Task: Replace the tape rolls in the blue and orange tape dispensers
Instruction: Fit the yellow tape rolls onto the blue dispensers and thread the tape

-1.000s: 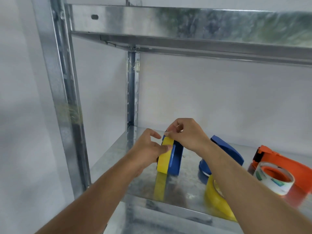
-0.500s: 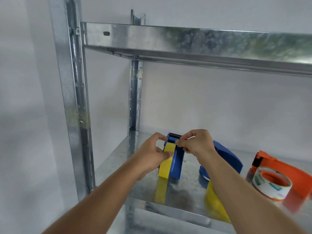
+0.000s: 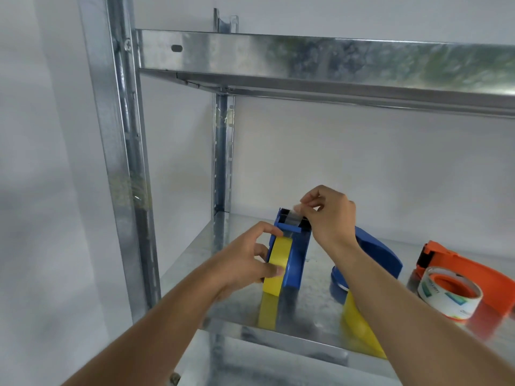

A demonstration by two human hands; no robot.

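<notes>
Blue dispenser [image 3: 292, 263] steadied by left hand [image 3: 245, 263]; right hand [image 3: 331, 215] pinches tape end [image 3: 297, 208].

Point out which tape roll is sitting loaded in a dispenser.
The yellow roll under the left hand, mounted in the upright blue dispenser. The white-printed roll and other yellow roll lie loose.

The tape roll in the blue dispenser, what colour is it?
Yellow tape roll, seen in the head view.
</notes>
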